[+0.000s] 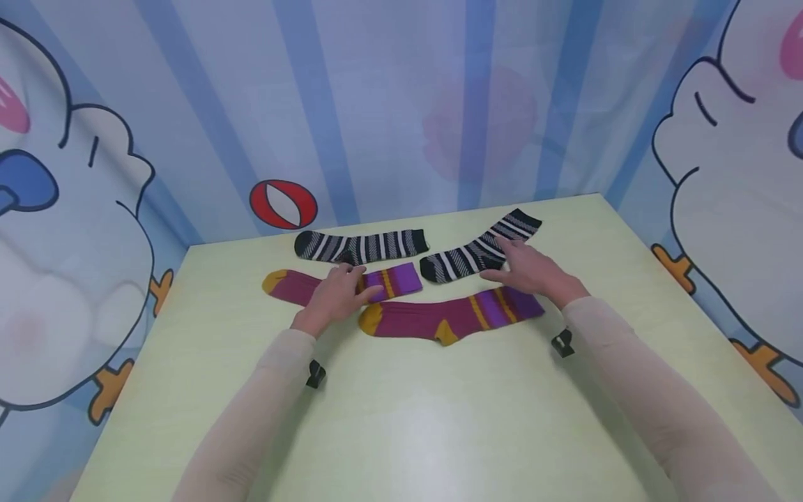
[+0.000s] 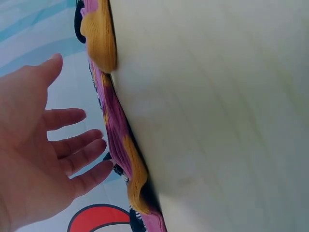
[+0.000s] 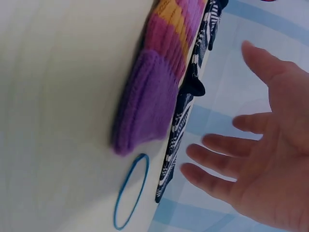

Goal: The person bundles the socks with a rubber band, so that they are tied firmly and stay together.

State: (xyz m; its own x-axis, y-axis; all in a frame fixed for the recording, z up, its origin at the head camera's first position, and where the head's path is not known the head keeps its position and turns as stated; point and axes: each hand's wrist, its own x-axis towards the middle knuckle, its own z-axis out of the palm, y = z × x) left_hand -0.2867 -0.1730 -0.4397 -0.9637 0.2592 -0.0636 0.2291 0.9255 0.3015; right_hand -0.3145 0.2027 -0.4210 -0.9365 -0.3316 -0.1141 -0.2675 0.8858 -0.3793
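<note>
My left hand (image 1: 335,293) is over the smaller-looking maroon sock (image 1: 291,284) with mustard toe and purple cuff, covering its middle. In the left wrist view that hand's fingers (image 2: 79,150) are spread and hold nothing. On the other side my right hand (image 1: 533,268) hangs between a black-and-white striped sock (image 1: 461,263) and the cuff of the front maroon sock (image 1: 414,319). Its fingers (image 3: 227,145) are apart and relaxed, with nothing in them. A second striped sock (image 1: 389,245) lies flat at the back left.
The pale table (image 1: 414,418) ends at a striped curtain (image 1: 389,104) behind the socks. Cartoon-printed panels (image 1: 740,230) stand at both sides. A thin blue loop (image 3: 131,191) lies near the purple cuff in the right wrist view.
</note>
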